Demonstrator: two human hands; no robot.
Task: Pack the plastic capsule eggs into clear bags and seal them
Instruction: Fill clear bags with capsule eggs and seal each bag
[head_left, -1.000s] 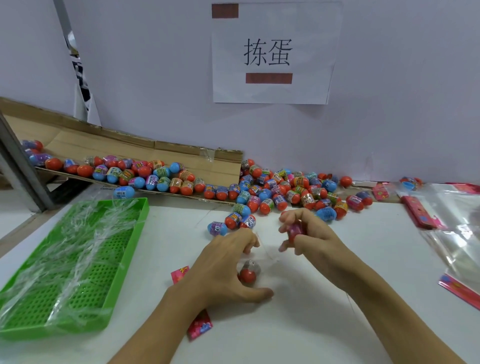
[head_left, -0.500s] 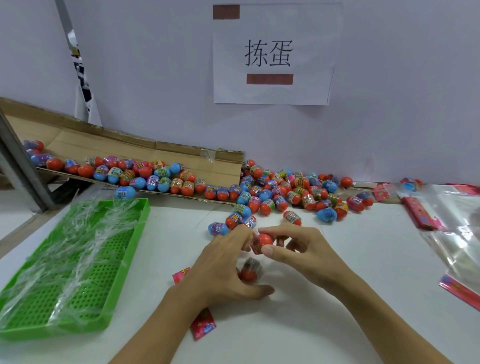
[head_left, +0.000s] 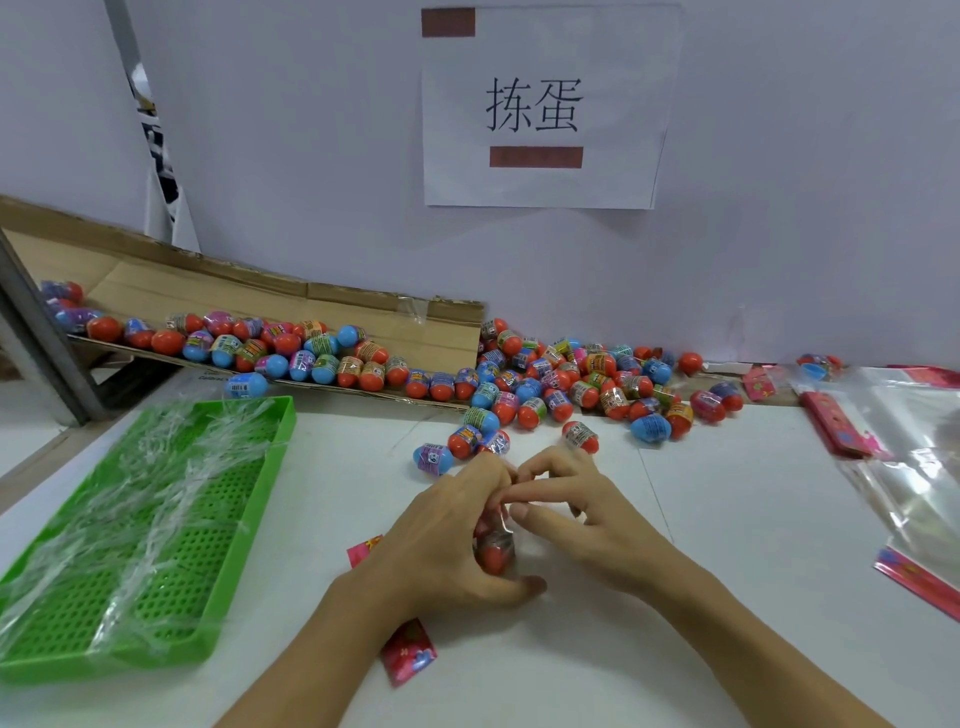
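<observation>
**Second egg going into the bag**

White table (head_left: 675, 597) carries the whole job. Green perforated tray (head_left: 140, 525), draped with clear film, sits at the left edge. Cardboard chute (head_left: 291, 312) along the back wall feeds a long spill of capsule eggs (head_left: 545, 382) — red and blue, banded with printed labels. A stack of clear bags (head_left: 914, 441) with red header cards lies well to the right.

Change since half a second ago: the right hand (head_left: 576, 514) was carrying a red-ended egg toward the left hand; now that egg is mostly hidden between the fingers of both hands, just above the egg (head_left: 496, 551) already lying in the bag in hand (head_left: 410, 652). Judged: the second egg is being pushed through the bag mouth.

Left hand (head_left: 447, 545) — fingers curled round the bag's open end, thumb flat on the table. Right hand — fingertips pinched together at the mouth; whether they are gripping the egg or have let it go, cannot tell.

The bag's red header card pokes out beneath the left wrist. Sealing not yet begun; plenty of eggs left.
</observation>
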